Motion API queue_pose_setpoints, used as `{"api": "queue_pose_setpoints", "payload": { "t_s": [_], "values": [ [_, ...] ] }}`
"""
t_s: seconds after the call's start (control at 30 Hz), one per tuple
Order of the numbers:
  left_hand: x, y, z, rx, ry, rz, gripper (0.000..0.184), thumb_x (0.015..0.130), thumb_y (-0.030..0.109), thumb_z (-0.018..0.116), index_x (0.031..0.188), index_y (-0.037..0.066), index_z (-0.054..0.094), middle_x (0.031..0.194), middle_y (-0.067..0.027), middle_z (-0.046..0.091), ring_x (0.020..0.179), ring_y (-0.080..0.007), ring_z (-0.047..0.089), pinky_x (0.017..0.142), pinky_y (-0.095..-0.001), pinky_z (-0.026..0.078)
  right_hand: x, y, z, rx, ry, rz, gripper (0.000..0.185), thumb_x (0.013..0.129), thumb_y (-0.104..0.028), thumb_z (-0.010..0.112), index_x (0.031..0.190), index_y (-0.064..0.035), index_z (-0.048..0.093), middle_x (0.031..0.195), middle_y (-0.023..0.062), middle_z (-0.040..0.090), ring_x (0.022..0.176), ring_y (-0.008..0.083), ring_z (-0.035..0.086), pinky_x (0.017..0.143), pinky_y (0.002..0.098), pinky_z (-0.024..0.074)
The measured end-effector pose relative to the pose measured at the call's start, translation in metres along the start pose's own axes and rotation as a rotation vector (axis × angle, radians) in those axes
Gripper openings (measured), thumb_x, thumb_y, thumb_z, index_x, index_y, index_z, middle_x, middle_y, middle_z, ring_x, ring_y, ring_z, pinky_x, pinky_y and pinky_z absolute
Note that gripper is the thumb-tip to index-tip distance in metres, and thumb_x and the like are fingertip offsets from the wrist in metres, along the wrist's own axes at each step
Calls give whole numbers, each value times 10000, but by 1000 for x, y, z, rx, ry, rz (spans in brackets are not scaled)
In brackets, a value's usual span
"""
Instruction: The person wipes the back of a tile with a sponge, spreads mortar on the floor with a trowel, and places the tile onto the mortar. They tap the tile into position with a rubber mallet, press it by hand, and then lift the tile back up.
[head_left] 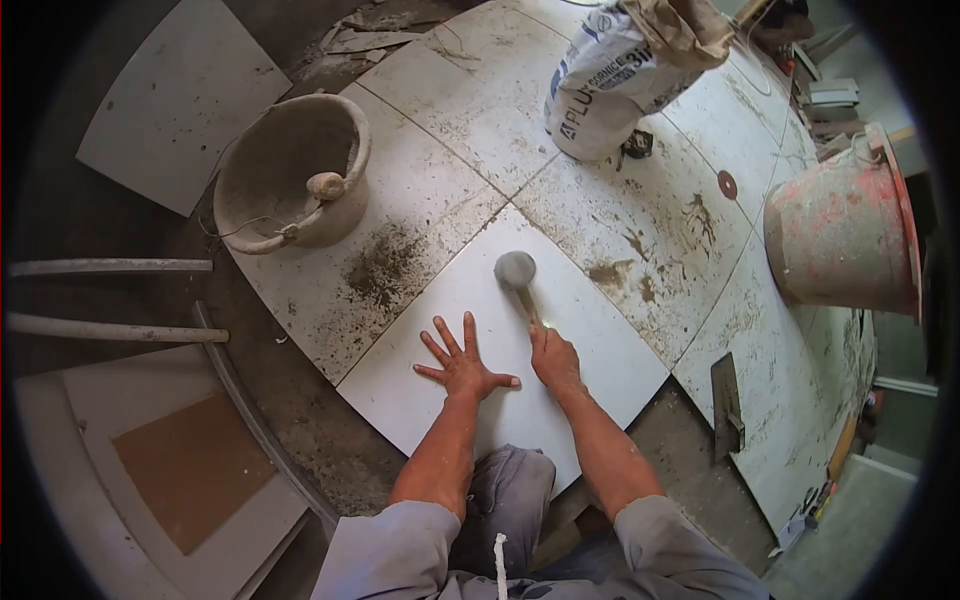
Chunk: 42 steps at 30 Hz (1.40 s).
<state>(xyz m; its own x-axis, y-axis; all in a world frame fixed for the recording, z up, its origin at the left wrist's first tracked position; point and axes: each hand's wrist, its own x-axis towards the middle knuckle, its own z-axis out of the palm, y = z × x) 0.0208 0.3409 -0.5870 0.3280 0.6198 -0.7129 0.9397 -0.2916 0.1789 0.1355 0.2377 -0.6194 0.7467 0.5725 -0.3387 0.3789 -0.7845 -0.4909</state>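
A clean white tile (590,330) lies in front of me, its edges against dirtier tiles. My left hand (464,370) rests on it with the fingers spread, holding nothing. My right hand (555,358) is closed around the handle of a mallet (516,270). The mallet's round grey head is over the tile, up and left of that hand; whether it touches the surface I cannot tell. Dark dirt (385,262) is scattered on the neighbouring tile at the left.
A mortar-covered bucket (345,215) with a tool handle stands upper left. A printed sack (610,90) is at the top. A red-stained bucket (840,235) lies tipped at the right, near a trowel (724,405). Loose tiles (185,100) and pipes (115,328) are at the left.
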Motion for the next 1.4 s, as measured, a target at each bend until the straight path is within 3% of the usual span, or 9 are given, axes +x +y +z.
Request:
{"api": "queue_pose_setpoints", "payload": {
  "t_s": [0.47,0.63,0.87,1.0,1.13,1.2,1.27,1.33,1.4],
  "values": [
    [-11,-21,18,-126,86,95,1462,292,570,834,1440,339,-40,1476,-150,-220,1321,-411,-252,916,-762,-34,-54,-24,-47,169,38,-46,483,941,-424,379,785,15,507,645,239,551,564,415,516,563,443,440],
    [1,-27,14,-139,122,127,1423,336,569,828,1438,347,-45,1475,-150,-223,1327,-406,-242,935,-747,-35,-109,-41,-71,743,129,-234,367,952,-342,431,710,-66,431,542,-26,416,469,47,419,416,214,351],
    [19,-101,38,-66,347,329,1321,490,556,788,1450,123,-9,1517,-87,-77,1397,-243,-70,1073,-586,-2,-152,-39,-47,1044,52,-281,363,954,-366,409,772,-53,432,586,-11,434,457,39,395,399,210,329],
    [2,-113,29,-210,382,82,1308,517,588,756,1448,121,-35,1514,-106,-67,1395,-237,-90,1078,-563,-55,-130,34,48,307,30,-215,358,938,-316,424,797,7,489,658,222,533,589,447,484,565,432,429],
    [17,-104,17,-184,425,93,1308,534,618,725,1440,78,-49,1509,-121,-86,1391,-236,-110,1061,-585,-85,-122,-40,-19,648,5,-222,445,962,-376,383,694,-30,461,544,12,420,505,93,432,457,280,361],
    [19,-105,8,-182,409,83,1309,538,623,720,1437,66,-51,1509,-116,-97,1390,-238,-118,1062,-583,-87,-121,-58,-30,954,-16,-252,392,963,-326,379,710,-37,453,537,32,410,487,136,452,449,285,374],
    [16,-104,9,-169,350,83,1315,531,628,723,1438,71,-50,1507,-113,-108,1388,-239,-125,1061,-584,-88,-96,-11,24,416,286,-712,369,952,-318,397,756,-19,491,575,87,461,538,229,506,499,335,426],
    [13,-102,15,-192,349,101,1313,533,637,718,1439,73,-48,1507,-112,-107,1388,-239,-126,1058,-588,-93,-100,-4,42,59,-129,-51,374,936,-298,431,788,28,536,635,138,518,630,282,548,590,384,446],
    [15,-103,5,-150,351,79,1305,538,637,715,1439,67,-38,1510,-113,-83,1390,-242,-114,1057,-592,-93,-106,-41,16,424,-48,-60,403,951,-317,413,749,19,507,608,105,507,581,212,528,536,352,429]
  ]
}}
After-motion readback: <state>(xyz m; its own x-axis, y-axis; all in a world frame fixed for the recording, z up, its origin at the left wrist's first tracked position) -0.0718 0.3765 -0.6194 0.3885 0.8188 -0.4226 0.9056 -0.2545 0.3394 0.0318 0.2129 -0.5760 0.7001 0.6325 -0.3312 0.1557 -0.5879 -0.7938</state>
